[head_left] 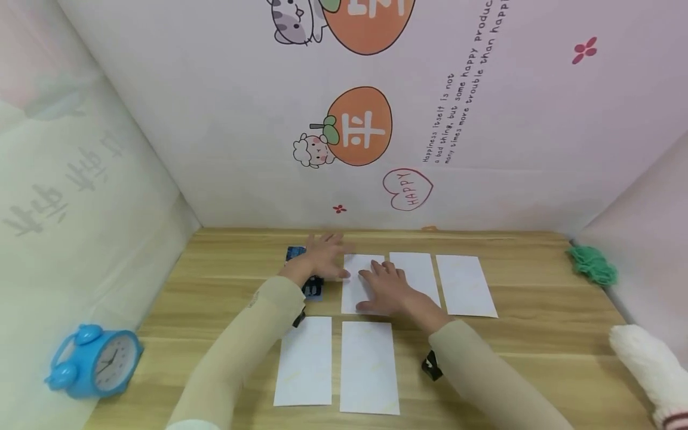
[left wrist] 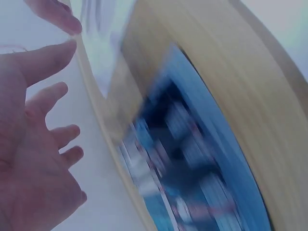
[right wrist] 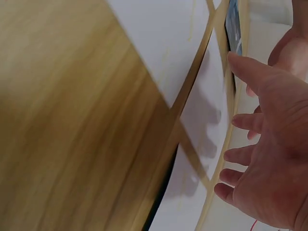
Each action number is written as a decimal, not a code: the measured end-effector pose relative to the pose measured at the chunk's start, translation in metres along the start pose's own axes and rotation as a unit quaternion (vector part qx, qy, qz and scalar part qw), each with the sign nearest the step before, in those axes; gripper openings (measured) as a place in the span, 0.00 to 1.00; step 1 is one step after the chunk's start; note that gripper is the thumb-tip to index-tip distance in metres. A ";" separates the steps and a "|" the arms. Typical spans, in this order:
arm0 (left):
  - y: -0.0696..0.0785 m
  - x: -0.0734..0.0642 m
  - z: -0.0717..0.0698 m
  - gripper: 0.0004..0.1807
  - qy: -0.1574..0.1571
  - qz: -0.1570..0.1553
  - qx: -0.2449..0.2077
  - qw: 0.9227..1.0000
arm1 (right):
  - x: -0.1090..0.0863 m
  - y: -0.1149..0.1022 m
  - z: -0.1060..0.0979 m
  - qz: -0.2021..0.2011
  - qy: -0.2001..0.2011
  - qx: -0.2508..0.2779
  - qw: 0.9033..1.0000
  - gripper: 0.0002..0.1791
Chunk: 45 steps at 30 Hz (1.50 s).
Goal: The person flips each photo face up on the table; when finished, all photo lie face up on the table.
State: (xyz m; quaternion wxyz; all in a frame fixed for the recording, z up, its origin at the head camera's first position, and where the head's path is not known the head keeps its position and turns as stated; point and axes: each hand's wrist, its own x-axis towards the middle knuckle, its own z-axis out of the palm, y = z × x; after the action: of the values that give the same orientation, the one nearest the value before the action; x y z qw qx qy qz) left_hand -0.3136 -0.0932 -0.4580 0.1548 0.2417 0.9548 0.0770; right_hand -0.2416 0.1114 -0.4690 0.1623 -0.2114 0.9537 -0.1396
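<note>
Over a blue, dark-patterned picture card (head_left: 313,289) in the back row is my left hand (head_left: 324,258), its fingers spread and holding nothing. That card (left wrist: 192,159) looks blurred in the left wrist view, and in the head view the hand and wrist hide part of it. My right hand (head_left: 391,291) reaches over a white card (head_left: 352,295) just to the right, fingers apart and gripping nothing. Whether its fingertips touch the card I cannot tell. In the right wrist view the right hand (right wrist: 274,144) has its palm showing, and its shadow falls on white cards (right wrist: 204,110).
Other white cards lie around: one (head_left: 411,269) partly under the right wrist, one (head_left: 466,285) farther right, two in front (head_left: 304,361) (head_left: 369,367). A blue alarm clock (head_left: 97,361) stands left. Green string (head_left: 593,265) and a fluffy white object (head_left: 647,367) sit right.
</note>
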 end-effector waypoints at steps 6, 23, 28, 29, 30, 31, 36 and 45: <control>0.021 0.012 0.003 0.46 -0.029 0.020 -0.034 0.999 | -0.014 0.020 0.003 0.007 0.006 -0.014 1.000 0.49; 0.040 0.026 0.018 0.50 -0.016 0.027 0.001 1.000 | -0.022 0.033 0.009 -0.007 0.017 -0.011 1.000 0.45; 0.044 0.026 0.017 0.52 -0.016 0.021 -0.025 0.999 | -0.022 0.032 0.010 -0.002 0.016 -0.012 1.000 0.45; 0.045 0.026 0.017 0.52 -0.016 0.017 -0.028 0.999 | -0.022 0.032 0.010 -0.002 0.016 -0.012 1.000 0.45; 0.046 0.026 0.016 0.53 -0.016 0.014 -0.032 0.999 | -0.022 0.032 0.010 -0.002 0.017 -0.011 1.000 0.45; 0.046 0.026 0.017 0.53 -0.017 0.009 -0.036 0.999 | -0.022 0.032 0.010 -0.002 0.016 -0.010 1.000 0.45; 0.047 0.026 0.018 0.56 -0.011 -0.011 -0.063 0.998 | -0.022 0.030 0.011 -0.002 0.018 -0.012 1.000 0.45; 0.046 0.029 0.017 0.60 0.003 -0.007 -0.079 0.997 | -0.019 0.031 0.011 -0.011 0.049 0.018 0.999 0.48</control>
State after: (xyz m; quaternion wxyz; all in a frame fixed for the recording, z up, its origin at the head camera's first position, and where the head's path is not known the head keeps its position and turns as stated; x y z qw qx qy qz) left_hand -0.3117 -0.0376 -0.4707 0.1713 0.2217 0.9478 0.1520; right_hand -0.2319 0.1445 -0.4848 0.1175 -0.2113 0.9555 -0.1689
